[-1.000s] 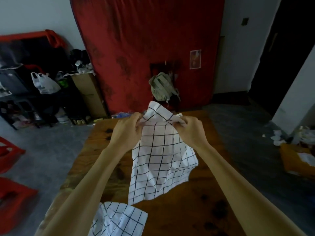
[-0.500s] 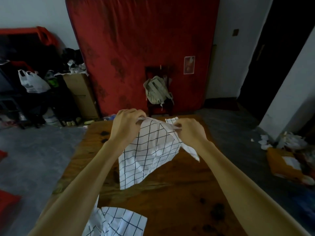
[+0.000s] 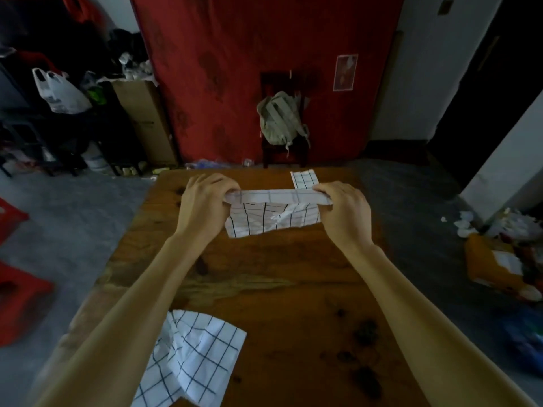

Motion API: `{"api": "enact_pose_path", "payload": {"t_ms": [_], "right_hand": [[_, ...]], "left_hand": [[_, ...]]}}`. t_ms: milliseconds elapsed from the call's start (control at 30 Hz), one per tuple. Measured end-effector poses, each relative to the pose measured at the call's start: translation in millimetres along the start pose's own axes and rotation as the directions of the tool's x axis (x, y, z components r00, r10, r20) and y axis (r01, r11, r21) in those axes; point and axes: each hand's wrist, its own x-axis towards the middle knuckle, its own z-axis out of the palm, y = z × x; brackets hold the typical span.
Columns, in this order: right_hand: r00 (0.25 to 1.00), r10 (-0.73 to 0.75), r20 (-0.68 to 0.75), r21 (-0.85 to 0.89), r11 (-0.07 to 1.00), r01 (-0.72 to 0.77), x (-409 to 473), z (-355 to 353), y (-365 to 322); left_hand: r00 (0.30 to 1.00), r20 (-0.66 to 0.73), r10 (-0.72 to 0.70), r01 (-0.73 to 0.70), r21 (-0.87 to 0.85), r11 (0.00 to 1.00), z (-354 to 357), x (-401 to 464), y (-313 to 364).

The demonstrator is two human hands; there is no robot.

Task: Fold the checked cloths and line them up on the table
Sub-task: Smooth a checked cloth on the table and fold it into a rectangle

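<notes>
A: Wooden table (image 3: 264, 289), red mattress (image 3: 249, 69) behind. Hands?

B: Left hand (image 3: 205, 204) and right hand (image 3: 343, 212) each pinched an end of the held cloth (image 3: 273, 212), stretched between them over the far half.

A: Others?

B: Folded cloth (image 3: 304, 179) at far edge, crumpled cloth (image 3: 194, 356) near edge.

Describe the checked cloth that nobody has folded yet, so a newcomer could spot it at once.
Start at the wooden table and come to its near left corner, under the person's left forearm. The crumpled cloth lies loose and rumpled there. The cloth in the hands is stretched flat mid-table, and the small folded cloth sits neat at the far edge.
</notes>
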Motion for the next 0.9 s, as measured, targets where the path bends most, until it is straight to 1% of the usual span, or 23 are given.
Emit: {"api": "enact_pose_path", "payload": {"t_ms": [100,233,367,500,600,733,900], "right_hand": [[0.993,0.014,0.113,-0.012,1.000,-0.013,-35.5,2.5,11.1],[0.972,0.043,0.230,-0.052,0.998,-0.032,-88.1,-3.1,12.9],[0.933,0.152,0.326,-0.088,0.988,-0.131,-145.6,-1.2,3.4],[0.894,0.193,0.405,-0.092,0.981,-0.170,-207.3,-2.6,-10.0],[0.845,0.232,0.481,-0.115,0.973,-0.202,-252.1,-4.3,-21.4],[0.774,0.287,0.565,-0.151,0.958,-0.244,-292.9,-15.3,-36.9],[0.655,0.377,0.655,-0.211,0.924,-0.320,-308.5,-27.6,-48.0]], "left_hand": [[0.990,0.133,-0.041,0.042,-0.006,0.999,16.5,-30.7,3.1],[0.963,0.259,-0.071,0.075,-0.007,0.997,29.0,-77.3,9.1],[0.922,0.382,-0.064,0.098,-0.071,0.993,37.3,-133.2,14.2],[0.879,0.472,-0.068,0.130,-0.099,0.987,42.4,-192.9,11.8],[0.827,0.557,-0.082,0.176,-0.117,0.977,36.7,-239.1,18.9],[0.745,0.657,-0.112,0.198,-0.057,0.978,30.9,-293.4,21.1],[0.623,0.777,-0.093,0.257,-0.091,0.962,10.5,-311.4,29.5]]}}
